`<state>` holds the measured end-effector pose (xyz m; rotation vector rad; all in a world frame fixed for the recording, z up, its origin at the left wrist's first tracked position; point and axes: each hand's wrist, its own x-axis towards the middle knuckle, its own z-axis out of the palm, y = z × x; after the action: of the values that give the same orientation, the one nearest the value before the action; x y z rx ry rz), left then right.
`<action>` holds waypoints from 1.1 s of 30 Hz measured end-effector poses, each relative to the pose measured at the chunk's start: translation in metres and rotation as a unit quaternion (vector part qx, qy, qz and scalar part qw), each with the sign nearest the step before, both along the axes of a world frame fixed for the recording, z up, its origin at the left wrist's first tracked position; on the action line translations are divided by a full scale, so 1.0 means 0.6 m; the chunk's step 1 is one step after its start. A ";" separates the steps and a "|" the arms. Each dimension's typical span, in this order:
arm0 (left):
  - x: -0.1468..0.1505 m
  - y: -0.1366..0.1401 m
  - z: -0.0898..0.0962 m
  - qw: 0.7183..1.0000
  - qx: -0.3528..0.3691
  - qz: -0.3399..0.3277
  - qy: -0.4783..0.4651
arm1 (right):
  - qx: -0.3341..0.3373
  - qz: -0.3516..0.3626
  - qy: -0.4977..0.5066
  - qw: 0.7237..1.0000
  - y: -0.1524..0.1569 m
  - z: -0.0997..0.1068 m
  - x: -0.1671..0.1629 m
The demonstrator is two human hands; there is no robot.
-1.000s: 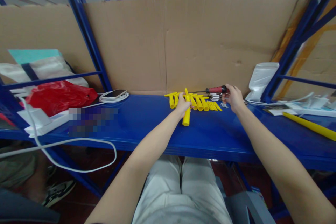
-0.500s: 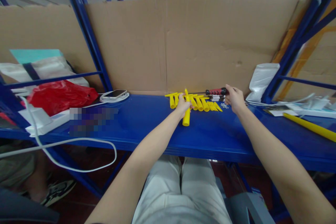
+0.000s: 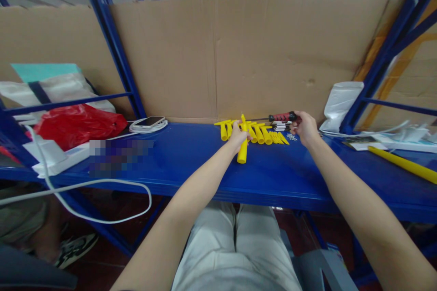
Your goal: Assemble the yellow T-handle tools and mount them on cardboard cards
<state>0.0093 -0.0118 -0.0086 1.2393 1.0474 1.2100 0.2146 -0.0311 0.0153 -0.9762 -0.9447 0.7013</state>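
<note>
Lap: in the lower middle of the frame, the person's pale trousers sat under the front edge of the blue bench [image 3: 191, 163]; anything that rolled off that edge would likely have dropped past the knees to the floor.

White cable: at lower left, a white cable [image 3: 102, 191] hung in a loop off the bench front, well apart from both hands, so a snag looked unlikely.

Left hand: near the centre, the left hand [image 3: 238, 138] had its grip closed around a yellow tube [image 3: 242, 149] that pointed toward the camera with its free end just over the bench. The hold was near the far end, so the long free end could have swung and knocked the row beside it.

Yellow parts: a row of yellow parts [image 3: 259, 132] lay just right of that hand, close together; one nudge could have scattered them.

Right hand: right of centre, the right hand [image 3: 303, 127] had its grip pinching the end of a red-handled screwdriver [image 3: 282, 117], whose shaft ran left above the row toward the tube. A slip of the tip could have jabbed the left fingers.

Small pieces: tiny pale bits [image 3: 291, 137] lay near the right hand, too small to identify, and easy to brush away.

Phone: toward the left at the back, a phone [image 3: 149, 122] rested on coiled cord, clear of the work.
</note>
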 end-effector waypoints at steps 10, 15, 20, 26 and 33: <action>-0.001 0.005 -0.004 1.000 -0.013 0.007 -0.011 | 0.008 -0.023 -0.036 0.999 -0.004 0.001 -0.005; -0.003 0.008 -0.005 1.000 -0.013 0.015 -0.016 | -0.005 -0.032 -0.069 0.997 -0.006 -0.001 -0.008; -0.003 0.008 -0.005 1.000 -0.013 0.012 -0.018 | 0.001 -0.035 -0.061 0.998 -0.006 0.000 -0.009; -0.003 0.005 -0.002 1.000 -0.020 0.007 -0.017 | 0.014 -0.031 -0.044 0.998 -0.008 0.003 -0.008; -0.002 0.005 -0.001 1.000 -0.023 0.006 -0.008 | 0.001 -0.050 -0.034 0.998 -0.010 0.004 -0.011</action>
<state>0.0081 -0.0090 -0.0091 1.1877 1.0649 1.1969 0.2081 -0.0370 0.0177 -1.0434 -0.9486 0.5871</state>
